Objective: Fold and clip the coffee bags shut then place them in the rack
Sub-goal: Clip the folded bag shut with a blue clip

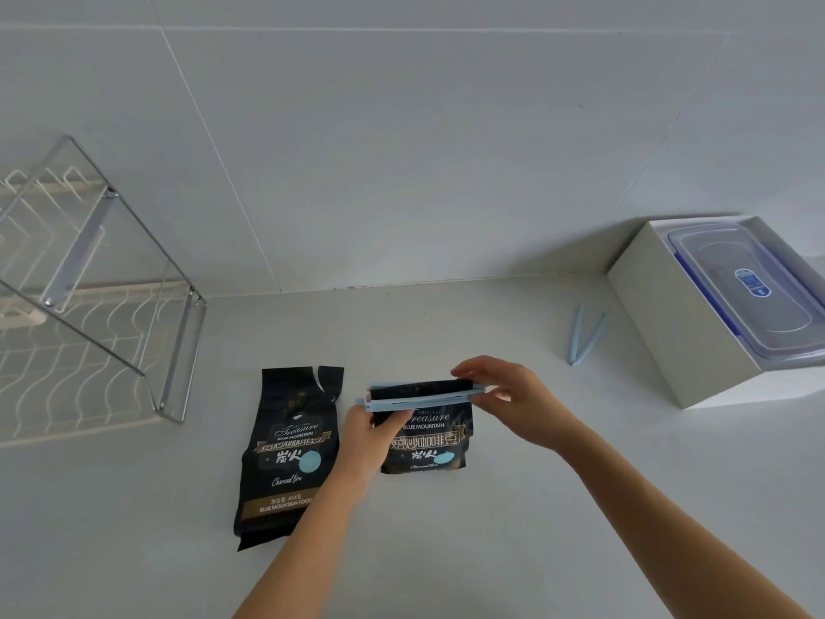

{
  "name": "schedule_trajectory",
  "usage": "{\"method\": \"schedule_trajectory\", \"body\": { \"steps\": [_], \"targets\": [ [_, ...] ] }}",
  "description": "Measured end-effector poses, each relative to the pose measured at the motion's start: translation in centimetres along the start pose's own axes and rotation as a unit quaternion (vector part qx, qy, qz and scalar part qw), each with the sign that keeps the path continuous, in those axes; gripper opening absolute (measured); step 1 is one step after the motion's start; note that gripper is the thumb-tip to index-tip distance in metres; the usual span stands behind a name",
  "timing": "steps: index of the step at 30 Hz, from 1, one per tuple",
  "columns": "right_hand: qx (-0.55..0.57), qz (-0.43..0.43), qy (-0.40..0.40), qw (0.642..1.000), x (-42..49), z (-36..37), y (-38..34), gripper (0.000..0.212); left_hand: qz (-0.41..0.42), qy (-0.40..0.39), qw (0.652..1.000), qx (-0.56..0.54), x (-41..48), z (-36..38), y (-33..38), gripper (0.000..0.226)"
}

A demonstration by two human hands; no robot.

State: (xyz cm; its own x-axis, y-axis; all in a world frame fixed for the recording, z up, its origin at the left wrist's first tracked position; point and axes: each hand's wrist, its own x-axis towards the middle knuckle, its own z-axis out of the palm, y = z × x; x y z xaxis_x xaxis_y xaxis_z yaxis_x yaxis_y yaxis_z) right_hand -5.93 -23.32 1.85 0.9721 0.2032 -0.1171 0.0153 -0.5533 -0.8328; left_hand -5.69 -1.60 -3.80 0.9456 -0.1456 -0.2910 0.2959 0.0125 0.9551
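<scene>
- White countertop (491, 507) fills the lower frame, meeting a pale tiled wall across the top.
- At the left edge you have the wire rack (111, 306), with no coffee bag in it that shows, so the placing step is not yet done for either bag.
- At the right edge sits an open white box (660, 332) holding a clear lidded container (750, 288); neither belongs to the job.
- Left of centre lies the unfolded bag (290, 453), flat on the counter, its torn top open and unclipped. By my reading, this one is wholly untouched.
- Just right of it, at centre, the folded bag (424, 444) has its top rolled down, and a blue clip (422, 397) lies across the roll. Whether the clip has latched, I cannot tell.
- Your right hand (509, 399) pinches the clip's right end, fingers curled over the fold.
- Your left hand (370, 435) grips the left end of the clip and bag, thumb pressed under it.
- A spare clip (585, 337) lies open in the right half, near the box, presumably for the other bag.
</scene>
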Motion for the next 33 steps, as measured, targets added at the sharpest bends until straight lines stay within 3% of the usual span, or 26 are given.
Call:
{"method": "schedule_trajectory", "body": {
  "steps": [7, 15, 22, 25, 28, 33],
  "targets": [
    [0.008, -0.008, 0.038, 0.999, -0.2, 1.0, 0.2, 0.020, -0.020, 0.004, 0.999, -0.027, -0.4, 0.1, 0.3, 0.011],
    [0.006, -0.003, 0.085, 0.996, 0.0, 2.3, 0.5, 0.026, -0.022, -0.003, 0.995, -0.092, -1.1, -0.5, 0.4, 0.020],
    [0.003, -0.001, 0.064, 0.998, -0.1, 1.8, 0.2, 0.028, -0.022, 0.035, 0.994, -0.097, -1.1, -0.4, -0.3, 0.034],
    [-0.037, -0.006, 0.012, 0.999, 0.2, 0.9, -0.4, 0.028, -0.026, 0.030, 0.995, -0.087, -1.0, -0.4, -0.1, 0.036],
    [-0.101, -0.014, -0.043, 0.994, 0.6, 1.0, -1.4, 0.025, -0.032, 0.028, 0.996, -0.078, -1.0, -0.4, -0.1, 0.020],
    [-0.255, -0.065, -0.033, 0.964, 1.9, 2.3, -3.0, 0.019, -0.028, 0.002, 0.998, -0.057, -1.4, 0.2, 0.2, 0.019]
  ]
}}
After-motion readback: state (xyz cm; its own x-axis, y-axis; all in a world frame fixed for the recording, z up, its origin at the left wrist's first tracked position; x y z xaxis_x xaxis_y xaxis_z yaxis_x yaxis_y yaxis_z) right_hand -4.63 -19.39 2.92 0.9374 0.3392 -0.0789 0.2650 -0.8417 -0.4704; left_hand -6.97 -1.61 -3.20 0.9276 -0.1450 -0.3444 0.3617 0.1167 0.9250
